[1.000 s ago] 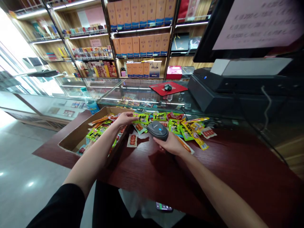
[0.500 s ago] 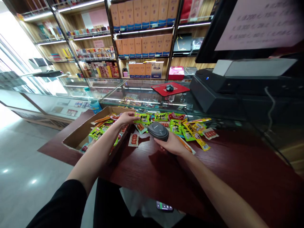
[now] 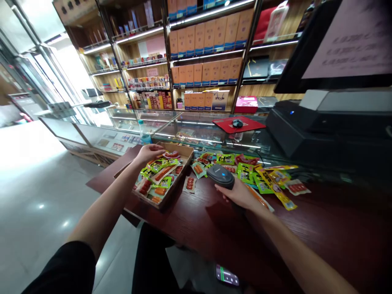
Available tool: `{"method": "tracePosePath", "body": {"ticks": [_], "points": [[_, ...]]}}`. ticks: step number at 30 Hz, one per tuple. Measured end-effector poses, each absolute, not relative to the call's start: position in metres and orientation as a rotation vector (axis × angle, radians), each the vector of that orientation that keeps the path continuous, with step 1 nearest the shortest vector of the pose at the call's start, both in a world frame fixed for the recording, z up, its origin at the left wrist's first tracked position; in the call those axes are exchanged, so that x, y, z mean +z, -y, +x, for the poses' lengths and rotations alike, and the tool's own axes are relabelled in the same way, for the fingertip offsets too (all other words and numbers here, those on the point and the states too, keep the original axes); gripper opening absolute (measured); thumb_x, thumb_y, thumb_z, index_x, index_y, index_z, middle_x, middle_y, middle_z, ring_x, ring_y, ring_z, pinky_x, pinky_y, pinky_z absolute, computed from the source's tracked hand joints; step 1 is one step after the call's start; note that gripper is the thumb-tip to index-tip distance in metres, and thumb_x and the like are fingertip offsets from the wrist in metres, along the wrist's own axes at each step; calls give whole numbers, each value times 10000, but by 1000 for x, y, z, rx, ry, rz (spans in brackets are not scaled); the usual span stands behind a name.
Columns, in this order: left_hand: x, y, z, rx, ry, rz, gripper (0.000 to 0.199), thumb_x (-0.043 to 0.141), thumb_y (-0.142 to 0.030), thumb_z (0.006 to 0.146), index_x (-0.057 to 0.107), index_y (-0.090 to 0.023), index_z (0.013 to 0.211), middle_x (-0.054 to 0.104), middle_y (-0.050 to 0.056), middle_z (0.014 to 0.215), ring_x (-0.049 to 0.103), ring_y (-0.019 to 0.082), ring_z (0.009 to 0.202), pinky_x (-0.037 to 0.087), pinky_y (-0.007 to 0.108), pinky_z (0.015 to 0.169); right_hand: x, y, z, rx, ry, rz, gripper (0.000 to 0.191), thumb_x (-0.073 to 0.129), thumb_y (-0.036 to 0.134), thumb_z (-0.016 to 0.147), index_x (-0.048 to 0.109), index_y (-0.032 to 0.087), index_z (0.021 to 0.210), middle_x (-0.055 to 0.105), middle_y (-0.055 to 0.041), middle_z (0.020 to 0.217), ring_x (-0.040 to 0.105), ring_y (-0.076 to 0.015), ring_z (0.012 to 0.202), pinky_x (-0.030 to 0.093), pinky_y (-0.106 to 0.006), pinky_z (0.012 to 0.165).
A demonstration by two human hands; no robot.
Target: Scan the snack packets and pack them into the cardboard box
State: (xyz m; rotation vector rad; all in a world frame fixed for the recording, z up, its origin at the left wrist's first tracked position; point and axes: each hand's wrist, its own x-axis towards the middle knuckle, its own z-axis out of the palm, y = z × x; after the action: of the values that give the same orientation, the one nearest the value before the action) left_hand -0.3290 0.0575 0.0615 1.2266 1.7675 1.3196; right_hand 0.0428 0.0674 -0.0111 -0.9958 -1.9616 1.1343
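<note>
My right hand (image 3: 237, 192) is wrapped round the handle of a dark grey barcode scanner (image 3: 219, 175), held above the dark red table. A small blue light glows on the scanner's top. My left hand (image 3: 150, 153) hovers over the far left part of an open cardboard box (image 3: 174, 185), fingers stretched out and no packet visible in them. Inside the box lie several green snack packets (image 3: 164, 182) and clear-wrapped sausages (image 3: 165, 172). A small sausage packet (image 3: 190, 184) lies between the box and the scanner. More green packets (image 3: 245, 172) and yellow packets (image 3: 277, 190) are spread behind and right of the scanner.
Behind the table runs a glass display counter (image 3: 196, 128) with a red mat (image 3: 254, 124) and a mouse (image 3: 237, 123). A bottle (image 3: 145, 134) stands behind the box. A monitor (image 3: 306, 49) and black machine (image 3: 297, 126) rise at right. A phone (image 3: 226, 275) shows below the table edge.
My left hand has moved left from the green packet on the table to over the box, and that packet is gone from the table. The view has turned left; the scanner's light is now on.
</note>
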Motion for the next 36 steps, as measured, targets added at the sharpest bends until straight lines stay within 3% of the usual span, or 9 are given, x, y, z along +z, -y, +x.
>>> {"method": "tracePosePath", "body": {"ticks": [4, 11, 15, 19, 24, 28, 31, 36], "points": [[52, -65, -306, 1182, -1780, 1373, 509, 805, -490, 582, 700, -135, 931, 718, 76, 811, 625, 137, 614, 510, 266, 596, -15, -71, 46, 1158, 1985, -1024, 307, 673, 469, 754, 631, 174, 828, 620, -3, 515, 574, -168, 433, 466, -278, 443], [30, -98, -205, 693, -1921, 2073, 298, 689, -344, 725, 732, -171, 965, 729, 94, 935, 668, 230, 892, 504, 309, 806, -13, -83, 58, 1157, 1924, -1041, 293, 706, 432, 715, 652, 183, 861, 587, 29, 469, 579, -166, 436, 487, -274, 444], [18, -111, -161, 170, -2008, 2413, 330, 687, -303, 716, 726, -130, 995, 692, 196, 1035, 640, 329, 1022, 484, 382, 880, -13, -92, 71, 1192, 1932, -1117, 272, 673, 455, 757, 622, 188, 764, 588, 12, 474, 562, -155, 399, 472, -268, 407], [-1, -124, -149, -193, -2027, 2336, 418, 763, -452, 657, 726, -129, 920, 684, 232, 1013, 656, 376, 981, 511, 416, 822, -12, -97, 81, 1198, 1924, -1186, 307, 636, 490, 796, 599, 190, 736, 597, 0, 495, 574, -154, 401, 466, -260, 400], [-16, -127, -159, -148, -2037, 2292, 508, 763, -515, 647, 683, -154, 996, 675, 207, 1070, 656, 349, 1002, 515, 381, 821, -11, -100, 87, 1139, 1956, -1166, 310, 633, 490, 806, 600, 187, 748, 607, -4, 510, 585, -145, 413, 468, -245, 420], [-18, -117, -158, -137, -1953, 2363, 433, 733, -355, 683, 659, -149, 1055, 677, 196, 1074, 663, 328, 988, 512, 355, 804, -9, -101, 92, 1224, 1986, -1182, 313, 665, 487, 778, 586, 190, 835, 621, 4, 516, 589, -153, 411, 466, -245, 395], [-16, -112, -156, -141, -1841, 2347, 394, 706, -220, 630, 692, -150, 1017, 706, 163, 989, 678, 310, 922, 511, 333, 768, -6, -100, 95, 1303, 2004, -1230, 337, 678, 481, 764, 575, 186, 894, 620, 12, 512, 579, -150, 400, 449, -237, 367], [-4, -121, -173, 269, -1597, 2002, 268, 702, -227, 612, 734, -173, 873, 719, 26, 780, 666, 199, 755, 497, 255, 694, -4, -99, 96, 1368, 2053, -1224, 318, 673, 480, 769, 557, 184, 764, 615, -1, 517, 571, -134, 411, 455, -232, 378]]}}
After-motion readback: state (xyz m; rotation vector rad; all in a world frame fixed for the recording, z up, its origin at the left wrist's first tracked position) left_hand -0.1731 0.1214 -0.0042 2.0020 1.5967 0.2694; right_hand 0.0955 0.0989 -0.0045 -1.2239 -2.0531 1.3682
